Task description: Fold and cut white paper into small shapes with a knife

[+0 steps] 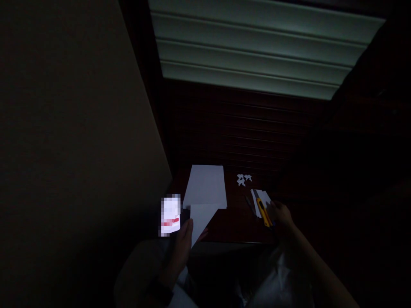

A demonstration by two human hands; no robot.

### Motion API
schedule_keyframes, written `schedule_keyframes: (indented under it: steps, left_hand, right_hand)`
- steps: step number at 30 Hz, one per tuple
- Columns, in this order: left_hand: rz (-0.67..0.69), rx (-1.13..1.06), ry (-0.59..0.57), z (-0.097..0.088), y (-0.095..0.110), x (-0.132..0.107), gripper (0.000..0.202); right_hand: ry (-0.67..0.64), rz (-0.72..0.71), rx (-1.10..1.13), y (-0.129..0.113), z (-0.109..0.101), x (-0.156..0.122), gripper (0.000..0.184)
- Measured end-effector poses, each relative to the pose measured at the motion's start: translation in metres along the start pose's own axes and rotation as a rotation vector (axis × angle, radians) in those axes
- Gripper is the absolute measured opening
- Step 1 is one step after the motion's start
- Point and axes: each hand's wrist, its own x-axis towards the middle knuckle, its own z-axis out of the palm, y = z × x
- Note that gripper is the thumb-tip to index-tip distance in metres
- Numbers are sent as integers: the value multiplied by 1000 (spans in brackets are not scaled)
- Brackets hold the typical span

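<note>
The room is very dark. My left hand (183,239) is wrapped round a phone (170,214) with a lit screen, held at the near left corner of a small dark table (237,222). My right hand (281,216) rests on the table's right side, its fingers touching or closing on a yellow utility knife (263,212); the grip is too dim to make out. A white sheet of paper (207,186) lies between the hands, with a cut, pointed piece (202,218) hanging over the front edge.
Small white paper cut-outs (243,179) lie at the back of the table. A narrow white paper strip (261,199) and a dark pen (249,203) lie by the knife. A pale wall is on the left; window blinds (257,47) hang above.
</note>
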Motion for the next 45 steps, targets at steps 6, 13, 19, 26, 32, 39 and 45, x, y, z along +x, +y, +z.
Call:
schedule_keyframes:
  steps: [6,13,19,26,32,39,45]
  left_hand:
    - [-47,-105,-49,7,-2,-1,34]
    - [-45,-136,-40,0,-14,3,39]
    - [-51,-114,19,-1,-17,8,34]
    - [-45,-89,35,-3,-17,8,35]
    - [-73,-66,74,-1,-12,7,30]
    - [-96,-63,68,-1,-15,9,30]
    - [-68,-91,30,-5,-22,12,34]
  right_hand:
    - [-14,-1,34,3,8,1,39]
    - [5,-18,-26,-5,7,-1,42]
    - [25,-47,-234,-24,15,-24,57]
    - [41,-123,-588,-45,27,-44,53]
    - [39,-132,-598,-44,31,-43,46]
    - [54,-135,-595,-45,33,-46,40]
    - [119,-128,-589,-51,32,-48,45]
